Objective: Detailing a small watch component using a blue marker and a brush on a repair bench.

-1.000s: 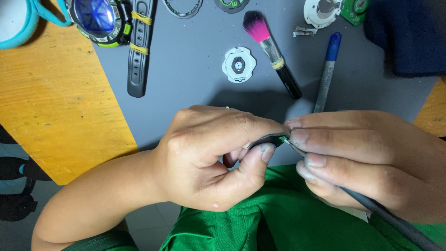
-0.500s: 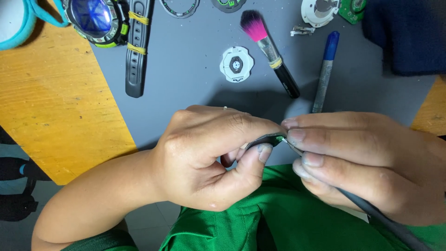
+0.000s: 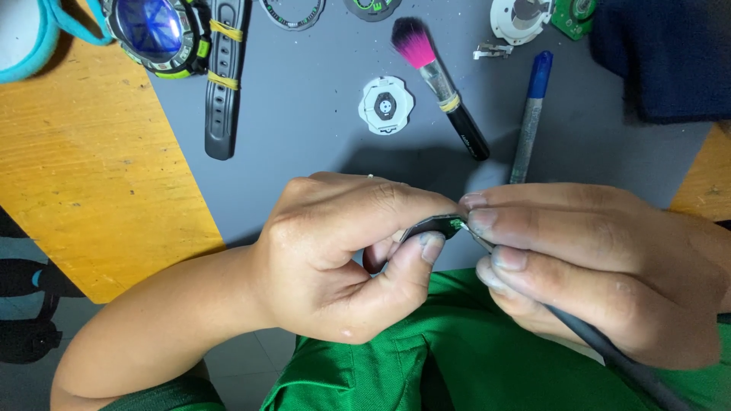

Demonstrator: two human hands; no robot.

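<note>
Tabletop (image 3: 84, 175): yellow wood at left and far right, with a grey mat (image 3: 304, 137) over the middle.

Green cloth (image 3: 426, 358) fills the near edge, under both hands. Dark blue cloth (image 3: 662, 57) lies at the far right corner of the mat.

Left hand (image 3: 335, 259): near centre, fingers curled; the grip is closed, thumb and forefinger pinching a small dark part (image 3: 434, 226) with a speck of green at its right end. The part is held in the air above the near edge of the mat, between the two hands.

Right hand (image 3: 594, 266): just right of the left, fingertips touching the part. Its grip is closed around a thin dark tool (image 3: 609, 350), whose shaft runs out to the near right; the tip meets the part at its right end. What kind of tip it has cannot be told.

Far left on the mat: watch (image 3: 152, 30) with blue glass, its black strap (image 3: 223, 99) pointing near. A teal object (image 3: 30, 38) sits at the far left corner.

Far centre: brush (image 3: 438, 84) with pink bristles and black handle. Right of it, a pen (image 3: 531, 114) with blue cap, lying nearly straight near-to-far.

Left of the brush: small white disc (image 3: 386, 105) with dark centre. Along the far edge: a thin ring (image 3: 292, 13), a white round part (image 3: 520, 17), a green board (image 3: 575, 11), a small metal clip (image 3: 491, 51).
</note>
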